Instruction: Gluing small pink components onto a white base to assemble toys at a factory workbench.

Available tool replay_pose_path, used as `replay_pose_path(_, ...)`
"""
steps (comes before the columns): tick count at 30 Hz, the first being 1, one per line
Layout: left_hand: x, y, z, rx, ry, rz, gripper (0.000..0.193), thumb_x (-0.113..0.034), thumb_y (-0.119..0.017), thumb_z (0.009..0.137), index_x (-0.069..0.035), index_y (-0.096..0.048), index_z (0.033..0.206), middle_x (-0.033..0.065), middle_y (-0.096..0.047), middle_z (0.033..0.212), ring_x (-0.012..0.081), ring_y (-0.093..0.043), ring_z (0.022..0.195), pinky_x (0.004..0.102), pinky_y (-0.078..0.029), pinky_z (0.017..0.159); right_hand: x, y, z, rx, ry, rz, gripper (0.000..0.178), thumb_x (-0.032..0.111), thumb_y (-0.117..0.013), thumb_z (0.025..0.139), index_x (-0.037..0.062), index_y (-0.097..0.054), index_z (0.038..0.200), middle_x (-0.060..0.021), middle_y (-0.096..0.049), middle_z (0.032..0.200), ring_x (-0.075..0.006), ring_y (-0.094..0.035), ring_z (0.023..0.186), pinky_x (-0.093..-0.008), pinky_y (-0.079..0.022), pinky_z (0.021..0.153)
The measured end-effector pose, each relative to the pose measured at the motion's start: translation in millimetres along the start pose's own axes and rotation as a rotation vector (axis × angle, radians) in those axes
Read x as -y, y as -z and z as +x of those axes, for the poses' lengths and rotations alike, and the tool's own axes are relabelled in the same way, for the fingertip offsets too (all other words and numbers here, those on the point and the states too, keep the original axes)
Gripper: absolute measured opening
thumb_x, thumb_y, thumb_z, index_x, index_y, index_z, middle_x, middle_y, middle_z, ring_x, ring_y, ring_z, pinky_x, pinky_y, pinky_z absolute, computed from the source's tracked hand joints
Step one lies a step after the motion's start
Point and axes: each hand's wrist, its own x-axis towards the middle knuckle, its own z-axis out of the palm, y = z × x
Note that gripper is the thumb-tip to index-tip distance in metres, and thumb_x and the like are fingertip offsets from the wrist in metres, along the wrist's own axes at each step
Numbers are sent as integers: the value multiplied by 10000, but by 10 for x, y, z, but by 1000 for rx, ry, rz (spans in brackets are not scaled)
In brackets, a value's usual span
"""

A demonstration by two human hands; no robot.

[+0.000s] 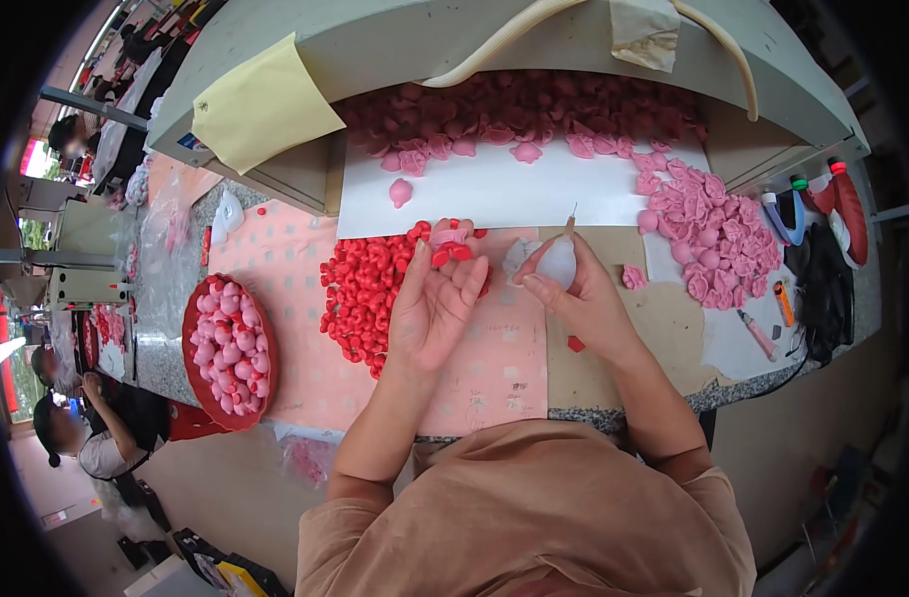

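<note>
Pinching a red-and-pink piece (451, 239), the left hand (434, 306) is flanking the right hand (592, 300) gripping a white bulb-shaped bottle (557, 265), brown sheet (584, 383) edge bare at five o'clock.

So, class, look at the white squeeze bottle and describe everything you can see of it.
The white squeeze bottle has a rounded, smooth body that looks like soft plastic. A narrow brownish nozzle ends in a thin, needle-like tip pointing away from the person. The right hand grips it above the worktop, fingers and thumb covering part of it. Its contents cannot be made out.
</note>
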Motion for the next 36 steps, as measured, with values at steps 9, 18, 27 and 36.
replay_pose_path(9, -20, 96, -21, 103, 44, 357, 463, -376, -447, 949, -27, -453, 1253, 103, -557, 1156, 145, -581, 899, 286, -517, 776, 198, 87, -60, -64, 14, 63, 287, 250, -556, 914, 26, -446, 1055, -38, -542, 819, -72, -508, 682, -203, -388, 579)
replay_pose_path(18, 149, -20, -54, -49, 96, 659, 498, -351, -415, 965, -26, -356, 1338, 121, -525, 1205, 147, -569, 914, 265, -527, 746, 232, 158, -15, -318, 286, -95, 436, 397, -667, 821, 34, -475, 969, -46, -543, 848, -80, -489, 674, -206, -387, 587)
replay_pose_path(27, 241, 63, 18, -93, 182, 561, 419, -323, -444, 960, -63, -445, 1288, 61, -577, 1125, 162, -577, 990, 367, -479, 894, 156, 291, -73, -298, 369, -303, 293, 254, -688, 819, 5, -549, 885, -52, -609, 784, -85, -556, 694, -237, -453, 590)
replay_pose_path(36, 148, 58, -53, -68, 185, 526, 401, -341, -457, 950, -68, -491, 1243, 67, -556, 1170, 208, -533, 1097, 397, -434, 956, 203, 90, -11, -306, 251, -216, 172, 142, -620, 838, 28, -514, 911, -11, -544, 805, -77, -504, 688, -207, -408, 612)
